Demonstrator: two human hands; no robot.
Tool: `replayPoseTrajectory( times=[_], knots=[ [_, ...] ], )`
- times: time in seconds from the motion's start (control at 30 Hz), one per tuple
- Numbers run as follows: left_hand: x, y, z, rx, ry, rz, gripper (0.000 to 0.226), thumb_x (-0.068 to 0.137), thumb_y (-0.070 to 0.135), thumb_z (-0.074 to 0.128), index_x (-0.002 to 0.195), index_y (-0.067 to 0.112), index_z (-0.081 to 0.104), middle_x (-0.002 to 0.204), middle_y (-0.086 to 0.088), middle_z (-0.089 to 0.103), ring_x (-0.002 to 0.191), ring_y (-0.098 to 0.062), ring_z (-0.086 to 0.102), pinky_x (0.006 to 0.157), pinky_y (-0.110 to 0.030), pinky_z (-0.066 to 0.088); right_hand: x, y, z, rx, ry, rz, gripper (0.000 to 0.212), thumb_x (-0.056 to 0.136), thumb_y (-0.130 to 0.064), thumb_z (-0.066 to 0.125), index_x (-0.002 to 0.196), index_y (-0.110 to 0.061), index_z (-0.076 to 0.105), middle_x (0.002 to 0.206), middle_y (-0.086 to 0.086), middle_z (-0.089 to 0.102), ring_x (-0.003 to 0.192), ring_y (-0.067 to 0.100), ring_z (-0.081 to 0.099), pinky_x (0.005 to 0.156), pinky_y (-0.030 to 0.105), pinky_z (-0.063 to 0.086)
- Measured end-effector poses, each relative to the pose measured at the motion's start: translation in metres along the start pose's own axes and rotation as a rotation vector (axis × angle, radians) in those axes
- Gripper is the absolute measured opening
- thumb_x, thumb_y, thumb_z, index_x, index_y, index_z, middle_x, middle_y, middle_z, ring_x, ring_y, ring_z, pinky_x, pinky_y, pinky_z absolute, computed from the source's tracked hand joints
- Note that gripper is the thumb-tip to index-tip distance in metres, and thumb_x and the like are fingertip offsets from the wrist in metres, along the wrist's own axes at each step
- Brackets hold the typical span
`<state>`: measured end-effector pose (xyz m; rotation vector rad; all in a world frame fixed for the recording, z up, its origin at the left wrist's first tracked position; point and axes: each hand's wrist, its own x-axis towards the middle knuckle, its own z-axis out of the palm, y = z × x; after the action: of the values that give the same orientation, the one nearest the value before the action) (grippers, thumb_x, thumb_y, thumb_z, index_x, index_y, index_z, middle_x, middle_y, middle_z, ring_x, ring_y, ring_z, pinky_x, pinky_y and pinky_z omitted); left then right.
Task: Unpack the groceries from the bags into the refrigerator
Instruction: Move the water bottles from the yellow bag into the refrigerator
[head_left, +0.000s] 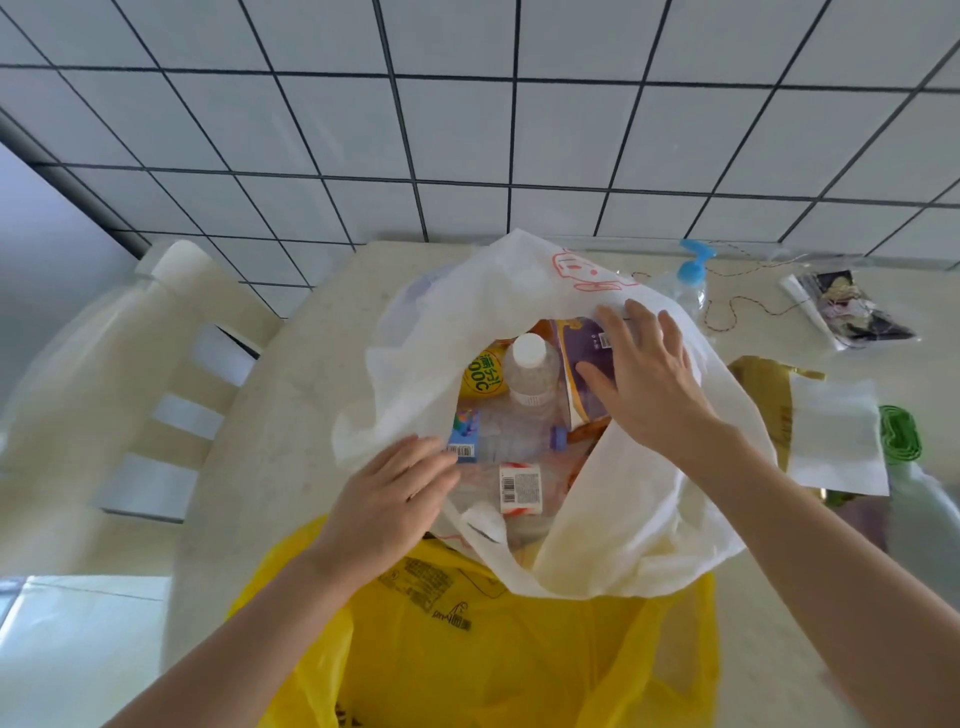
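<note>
A white plastic bag (467, 306) stands wide at the middle of the table, with a yellow bag (509, 649) in front of it. Inside I see an upright clear bottle with a white cap (529, 371), a yellow-labelled drink (482, 376), a purple packet (587, 374), a lying bottle with a blue cap (509, 441) and another with a barcode label (519, 488). My left hand (389, 493) rests on the bag's near-left rim, fingers spread. My right hand (644, 374) hovers over the far-right rim and the purple packet, fingers apart, holding nothing.
The cream table (291, 415) meets a white tiled wall. A cream chair (156, 374) stands at the left. At the right lie a blue-pump bottle (693, 275), a clear packet (852, 312), a brown bag with white paper (831, 431) and a green roll (901, 434).
</note>
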<state>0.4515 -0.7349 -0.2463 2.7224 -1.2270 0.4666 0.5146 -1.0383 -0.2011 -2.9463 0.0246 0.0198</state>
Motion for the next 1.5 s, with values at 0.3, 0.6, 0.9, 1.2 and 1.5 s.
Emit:
replayPoseTrajectory(
  times=[0.3,0.6,0.9,1.2,1.5],
  knots=[
    [0.045,-0.015,0.008,0.002,-0.341,-0.521,0.101,0.076,0.074,0.052,0.153,0.038,-0.002,0.163,0.000,-0.011,0.147,-0.044,-0.003,0.108,-0.070,0.014,0.002,-0.006,0.004,0.011,0.000,0.026,0.050,0.096,-0.046,0.039,0.141,-0.027,0.034,0.148,0.009,0.027,0.135,0.040,0.025,0.105,0.060,0.033],
    [0.031,-0.044,0.052,-0.155,-0.457,-0.480,0.097,0.090,0.022,0.062,0.151,0.042,-0.010,0.160,0.009,-0.022,0.145,-0.041,0.019,0.100,-0.052,0.048,0.002,0.027,0.003,0.193,0.085,-0.044,0.043,0.092,-0.010,0.040,0.135,-0.017,0.041,0.139,0.016,0.043,0.125,0.038,0.042,0.104,0.052,0.040],
    [0.066,-0.088,0.048,0.040,-0.476,-0.503,0.082,0.092,0.013,0.051,0.155,0.025,-0.001,0.163,0.002,0.000,0.141,-0.038,0.026,0.100,-0.047,0.043,0.043,0.040,0.001,0.338,0.128,-0.065,0.053,0.077,0.025,0.044,0.117,-0.002,0.066,0.125,0.021,0.059,0.116,0.035,0.056,0.101,0.020,0.035],
    [0.105,-0.109,0.058,0.017,-0.571,-0.631,0.085,0.096,0.030,0.045,0.151,0.027,-0.018,0.161,0.011,-0.017,0.129,-0.035,0.036,0.093,-0.044,0.044,0.073,0.058,-0.005,0.245,-0.134,0.024,0.037,0.094,-0.001,0.045,0.122,-0.014,0.065,0.113,0.013,0.068,0.109,0.032,0.060,0.095,0.038,0.042],
    [0.149,-0.118,0.045,-0.135,-0.423,-0.723,0.064,0.089,0.023,0.051,0.147,0.010,0.027,0.149,-0.008,0.035,0.129,-0.037,0.039,0.102,-0.046,0.038,0.039,0.042,-0.004,0.233,0.024,0.134,0.043,0.095,-0.001,0.042,0.137,-0.011,0.045,0.138,0.013,0.049,0.120,0.033,0.051,0.100,0.046,0.046]
  ],
)
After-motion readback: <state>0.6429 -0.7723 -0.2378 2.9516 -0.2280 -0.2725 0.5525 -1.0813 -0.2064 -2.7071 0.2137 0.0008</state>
